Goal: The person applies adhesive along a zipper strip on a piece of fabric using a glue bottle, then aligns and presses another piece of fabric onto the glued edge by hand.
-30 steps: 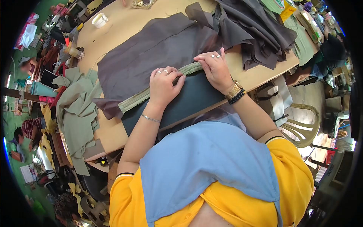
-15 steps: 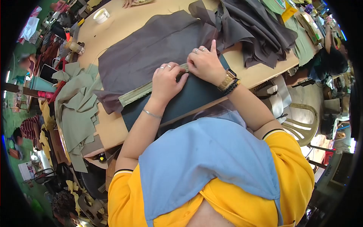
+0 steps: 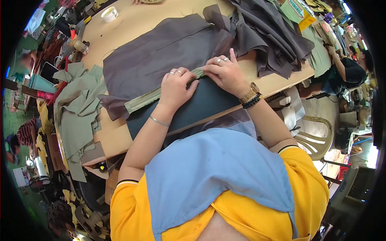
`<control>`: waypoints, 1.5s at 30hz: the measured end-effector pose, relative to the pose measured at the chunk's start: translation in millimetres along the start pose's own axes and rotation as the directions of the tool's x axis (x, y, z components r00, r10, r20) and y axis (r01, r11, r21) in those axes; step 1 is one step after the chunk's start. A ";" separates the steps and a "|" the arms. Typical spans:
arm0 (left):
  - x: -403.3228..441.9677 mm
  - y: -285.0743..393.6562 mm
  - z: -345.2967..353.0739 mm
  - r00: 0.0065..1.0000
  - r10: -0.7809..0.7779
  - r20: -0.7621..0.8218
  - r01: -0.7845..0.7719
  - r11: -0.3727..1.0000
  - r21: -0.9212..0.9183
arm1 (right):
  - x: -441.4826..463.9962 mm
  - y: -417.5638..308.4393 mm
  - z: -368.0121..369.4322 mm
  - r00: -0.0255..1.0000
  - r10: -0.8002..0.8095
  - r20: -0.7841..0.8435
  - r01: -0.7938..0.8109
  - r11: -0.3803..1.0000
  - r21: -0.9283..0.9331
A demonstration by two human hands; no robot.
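A dark brown fabric panel (image 3: pixel 152 52) lies flat on the table. Along its near edge runs an olive strip (image 3: pixel 141 100) with lengthwise ridges, perhaps a zipper tape or folded fabric. My left hand (image 3: pixel 175 89) curls over the middle of the strip, thumb and fingers pinching it. My right hand (image 3: pixel 229 76) pinches the strip's right end, index finger and thumb together and the little finger raised. The exact grip under the fingertips is hidden. Beneath both forearms, a dark flat board or sheet (image 3: pixel 201 100) rests at the table's near edge.
More dark brown fabric (image 3: pixel 273 36) is heaped at the right, beside a yellow-and-green box (image 3: pixel 299 14). Olive fabric pieces (image 3: pixel 78 108) hang over the left edge. A white cup (image 3: pixel 109 15) stands at the back. A plastic chair (image 3: pixel 315 136) is at the right.
My right hand has shifted slightly right and down, its fingers stretching further along the strip's end. My left hand keeps its grip. The view has shifted slightly.
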State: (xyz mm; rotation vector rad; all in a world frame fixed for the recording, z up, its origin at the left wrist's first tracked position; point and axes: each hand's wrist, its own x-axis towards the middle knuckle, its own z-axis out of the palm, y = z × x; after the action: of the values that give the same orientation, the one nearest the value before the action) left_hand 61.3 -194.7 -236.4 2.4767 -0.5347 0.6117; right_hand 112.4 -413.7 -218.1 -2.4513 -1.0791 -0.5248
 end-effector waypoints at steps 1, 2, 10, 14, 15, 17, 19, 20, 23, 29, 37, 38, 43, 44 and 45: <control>-0.2 0.6 -0.3 1.000 0.003 -0.001 -0.003 1.000 0.003 | 2.1 2.2 3.3 0.999 -0.037 0.011 0.037 0.998 -0.042; 0.3 0.4 -0.8 1.000 0.005 -0.003 -0.005 1.000 0.008 | 5.1 5.0 4.2 0.997 -0.061 0.038 0.064 0.995 -0.074; 1.6 1.1 -0.3 1.000 -0.008 0.022 0.007 0.999 0.038 | 2.8 13.9 3.1 0.976 -0.211 0.054 0.217 0.962 -0.168; 1.1 2.0 -1.0 1.000 0.011 0.026 -0.012 0.999 0.038 | -7.9 14.6 -5.0 0.977 -0.193 0.091 0.204 0.969 -0.140; 0.9 2.4 -0.8 0.999 0.007 0.032 -0.009 0.999 0.040 | -11.2 12.5 -8.0 0.977 -0.191 0.094 0.203 0.969 -0.140; 1.2 2.6 -0.6 0.999 0.001 0.044 -0.003 0.999 0.042 | -16.8 5.1 -15.6 0.976 -0.179 0.125 0.196 0.971 -0.136; 0.7 1.9 0.5 0.999 0.006 0.048 -0.008 0.999 0.047 | -23.5 -6.0 -25.8 0.971 -0.158 0.179 0.183 0.975 -0.129; 0.3 1.5 0.7 0.999 0.008 0.050 -0.011 0.999 0.050 | -27.9 -11.9 -30.3 0.959 -0.176 0.223 0.195 0.979 -0.064; 0.1 2.9 -1.7 0.998 0.015 0.068 -0.017 0.999 0.028 | -38.1 -22.0 -45.7 0.869 -0.209 0.448 0.184 0.978 0.100; -6.7 7.1 -6.9 0.988 0.084 0.128 -0.072 0.993 -0.096 | -45.2 -2.5 -21.8 0.971 0.058 0.232 -0.053 0.998 -0.026; -65.9 -13.3 -52.5 0.942 -0.155 0.299 0.078 0.964 0.254 | -49.1 -4.8 -23.9 0.956 0.138 0.260 -0.121 0.989 -0.080; -75.0 -14.7 -66.4 0.934 -0.208 0.291 0.098 0.931 0.351 | -49.2 2.7 -20.0 0.971 0.126 0.204 -0.133 0.991 0.020; -119.8 -31.9 -104.1 0.851 -0.465 0.244 0.296 0.808 0.509 | -36.9 24.2 -20.1 0.979 0.196 0.048 -0.202 0.934 0.293; -124.8 -37.2 -105.9 0.837 -0.486 0.253 0.341 0.824 0.453 | -37.3 31.5 -22.8 0.975 0.210 0.077 -0.224 0.922 0.315; -125.4 -37.3 -108.0 0.834 -0.480 0.271 0.340 0.835 0.432 | -36.6 34.7 -23.8 0.971 0.225 0.076 -0.238 0.919 0.315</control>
State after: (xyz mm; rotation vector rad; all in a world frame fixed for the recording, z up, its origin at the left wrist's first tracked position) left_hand -56.9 -73.1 -234.4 2.9605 0.0201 0.0589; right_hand 111.5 -469.2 -223.4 -2.2618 -0.7990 -0.2070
